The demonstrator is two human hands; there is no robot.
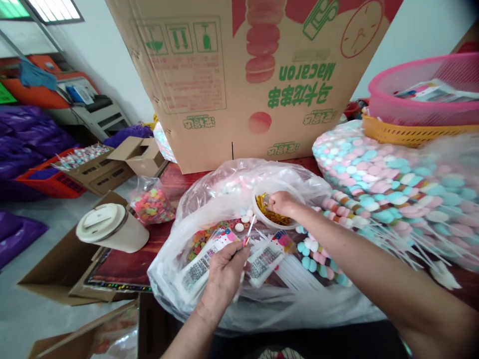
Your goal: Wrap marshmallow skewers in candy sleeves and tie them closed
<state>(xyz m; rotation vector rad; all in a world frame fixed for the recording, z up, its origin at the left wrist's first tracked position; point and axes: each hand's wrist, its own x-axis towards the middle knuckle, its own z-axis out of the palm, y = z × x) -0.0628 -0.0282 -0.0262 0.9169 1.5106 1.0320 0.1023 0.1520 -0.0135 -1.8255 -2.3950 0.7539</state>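
My left hand [228, 267] is closed around a thin white stick [252, 228] that points up and away, with a bit of pink at the fingertips. My right hand [283, 204] reaches into a white round bowl [258, 192] of gold twist ties [275, 217]. Its fingers are pinched together, and what they hold is hidden. Below the hands lie printed plastic bags [265, 257], a bundle of white sticks [301, 271] and colourful ring candies [200, 242]. Skewers of pink, blue and white marshmallows [318, 257] rest under my right forearm.
A large cardboard box [232, 89] stands behind the clear plastic sheet [172, 249]. To the right are heaped marshmallow skewers [396, 174] and a pink basket [422, 75] on a yellow one. A lidded white cup [127, 232] and a bag of ring candies [153, 204] are left.
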